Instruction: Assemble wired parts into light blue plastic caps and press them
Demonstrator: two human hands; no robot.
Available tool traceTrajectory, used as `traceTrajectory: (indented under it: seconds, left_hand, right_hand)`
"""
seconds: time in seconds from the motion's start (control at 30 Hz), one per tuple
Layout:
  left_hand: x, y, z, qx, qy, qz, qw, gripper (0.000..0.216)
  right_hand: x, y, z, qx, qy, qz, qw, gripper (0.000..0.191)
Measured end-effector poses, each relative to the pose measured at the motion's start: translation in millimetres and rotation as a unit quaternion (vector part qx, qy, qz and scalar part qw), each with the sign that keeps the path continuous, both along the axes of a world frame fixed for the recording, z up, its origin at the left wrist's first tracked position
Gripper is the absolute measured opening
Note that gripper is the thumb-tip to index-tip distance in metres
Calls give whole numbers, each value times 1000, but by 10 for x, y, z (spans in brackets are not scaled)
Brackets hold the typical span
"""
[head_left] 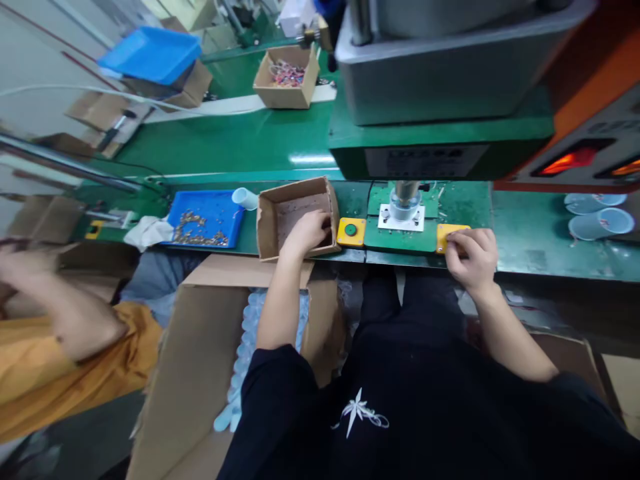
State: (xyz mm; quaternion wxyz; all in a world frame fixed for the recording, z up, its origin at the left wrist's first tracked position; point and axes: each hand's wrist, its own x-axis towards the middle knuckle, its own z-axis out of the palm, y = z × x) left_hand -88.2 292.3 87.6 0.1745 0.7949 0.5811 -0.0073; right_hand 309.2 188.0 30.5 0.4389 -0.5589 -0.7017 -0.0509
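Observation:
My left hand point(311, 232) reaches into a low open cardboard box point(267, 230) at the table's front edge. Its fingers are bent down by the box's right wall, and their tips are hidden. Small bits lie on the box floor. My right hand point(473, 257) is closed, with curled fingers resting at a yellow button box point(444, 238); I see nothing in it. Another yellow box with a green button point(351, 230) stands just right of the cardboard box. Between the two button boxes, a metal press head point(404, 203) sits over a white plate point(417, 219).
A blue tray point(205, 200) of small metal parts and a pale blue cup point(245, 198) stand left. More cups point(600, 223) lie right. Below, a large carton point(200, 353) holds many pale cups. The press body point(445, 80) overhangs the bench. A co-worker's arm point(65, 307) is at left.

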Motion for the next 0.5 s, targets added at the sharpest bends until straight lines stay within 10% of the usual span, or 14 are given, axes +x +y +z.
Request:
traceTrajectory:
  seconds: [0.27,0.37,0.5]
  left_hand:
    - [124,-32,135,-44,32,15,998,33]
    - [147,-30,144,-52,34,15,998,34]
    - [133,-2,118,-61,43,15,997,35]
  right_hand:
    - [-532,553,728,-175,151,151,961,60]
    - [-705,771,949,-248,168,225,927,52]
    - [-588,934,1078,-186,142,172,957,40]
